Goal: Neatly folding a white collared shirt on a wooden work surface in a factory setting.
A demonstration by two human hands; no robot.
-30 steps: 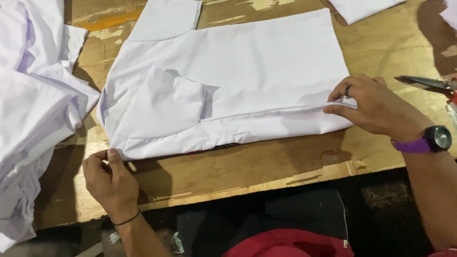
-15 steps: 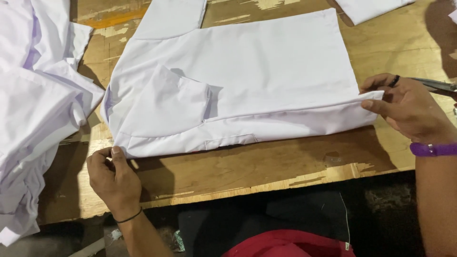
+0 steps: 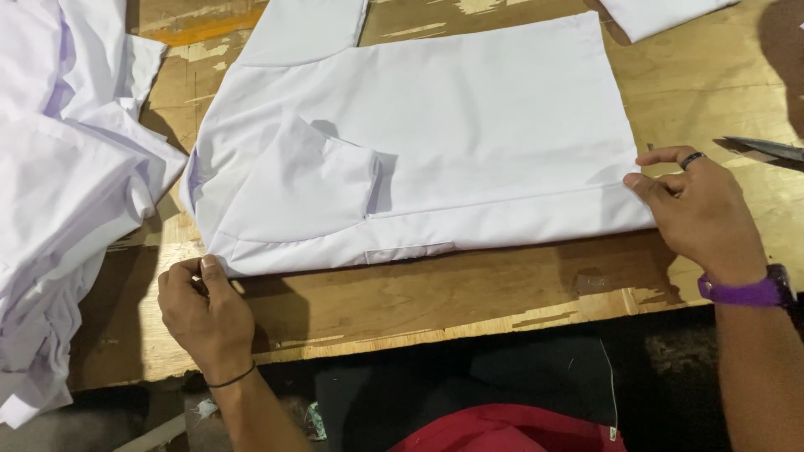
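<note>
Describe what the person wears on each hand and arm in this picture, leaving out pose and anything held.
Both forearms are bare, with no sleeves in view. The left hand has a thin black band around the wrist. The right hand has a dark ring on one finger and a purple wristband that joins a dark watch case at the frame's edge.

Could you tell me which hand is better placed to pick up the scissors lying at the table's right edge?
The right hand: it rests at the white garment's right edge, just beside the scissors. The left hand sits at the garment's far corner.
</note>
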